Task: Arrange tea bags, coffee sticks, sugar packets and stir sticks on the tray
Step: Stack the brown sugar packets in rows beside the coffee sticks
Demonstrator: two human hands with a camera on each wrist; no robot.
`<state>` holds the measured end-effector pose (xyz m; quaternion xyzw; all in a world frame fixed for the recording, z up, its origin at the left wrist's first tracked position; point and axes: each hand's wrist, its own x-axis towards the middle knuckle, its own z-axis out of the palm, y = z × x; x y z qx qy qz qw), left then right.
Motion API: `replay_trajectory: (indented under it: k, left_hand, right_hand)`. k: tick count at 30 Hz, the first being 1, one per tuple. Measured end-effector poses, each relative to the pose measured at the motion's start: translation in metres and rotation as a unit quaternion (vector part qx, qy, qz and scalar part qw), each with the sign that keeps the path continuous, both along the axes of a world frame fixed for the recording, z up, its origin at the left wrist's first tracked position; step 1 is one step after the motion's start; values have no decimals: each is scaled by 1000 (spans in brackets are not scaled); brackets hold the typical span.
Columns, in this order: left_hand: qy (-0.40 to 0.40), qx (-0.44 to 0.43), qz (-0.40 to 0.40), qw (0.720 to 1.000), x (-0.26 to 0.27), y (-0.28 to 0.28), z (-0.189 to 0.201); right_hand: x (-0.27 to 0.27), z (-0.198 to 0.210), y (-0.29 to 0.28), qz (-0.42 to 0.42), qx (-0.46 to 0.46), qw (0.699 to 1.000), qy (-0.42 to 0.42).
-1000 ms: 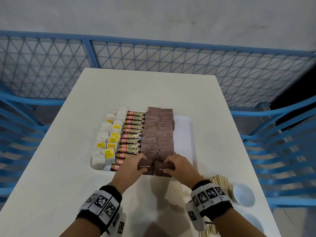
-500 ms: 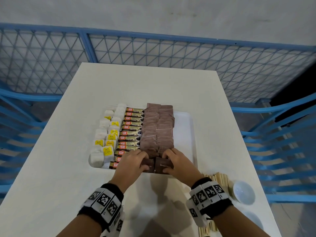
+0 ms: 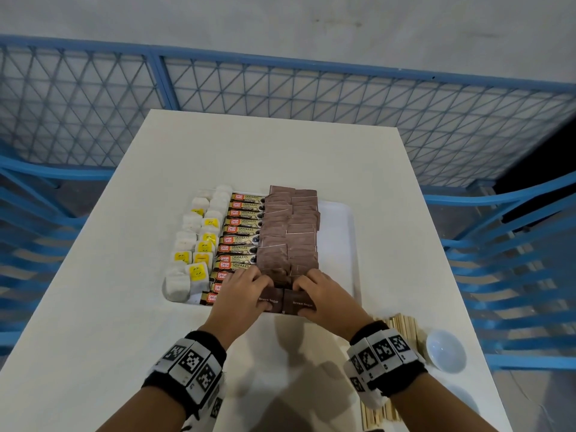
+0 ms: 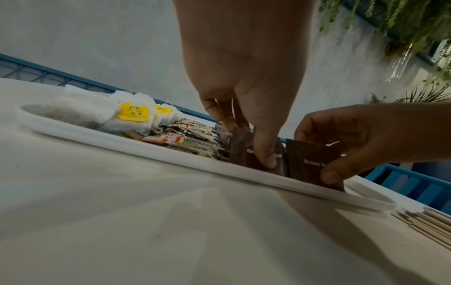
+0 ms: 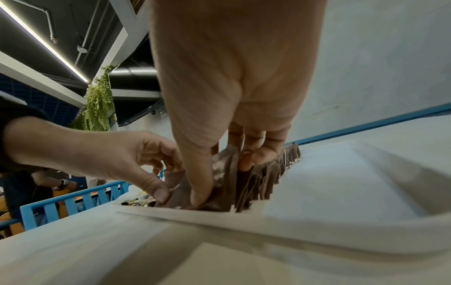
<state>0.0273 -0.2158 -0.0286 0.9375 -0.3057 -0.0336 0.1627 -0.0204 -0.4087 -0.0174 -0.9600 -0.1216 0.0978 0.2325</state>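
A white tray (image 3: 338, 244) lies mid-table, holding rows of white tea bags (image 3: 199, 241) with yellow tags, coffee sticks (image 3: 241, 238) and two columns of brown sugar packets (image 3: 288, 232). At the tray's near edge my left hand (image 3: 246, 291) pinches one brown sugar packet (image 4: 256, 156), thumb on its front. Beside it my right hand (image 3: 324, 294) pinches another brown sugar packet (image 4: 310, 164) the same way. Both packets stand upright against the near rim (image 5: 219, 217). Wooden stir sticks (image 3: 402, 335) lie on the table by my right wrist.
A small white bowl (image 3: 445, 353) sits near the table's right edge, right of the stir sticks. Blue mesh fencing (image 3: 280, 98) surrounds the table. The tray's right strip is bare. More stir sticks (image 4: 429, 225) show in the left wrist view.
Both hands have stayed on the two nearest sugar packets, easing them a little toward the tray's near rim. The head view has shifted slightly.
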Motion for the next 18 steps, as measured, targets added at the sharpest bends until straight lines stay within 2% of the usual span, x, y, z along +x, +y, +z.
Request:
replay_trajectory:
  k: [13,18]
  left_hand:
    - [-17,-17,11,1000,-7,0,-1]
    - [-16,-5,3,1000,-8,3,0]
  right_hand:
    - [1,-1,-6,-23,4,1000,20]
    - [-2,-4,-7,-34,5,999,-40]
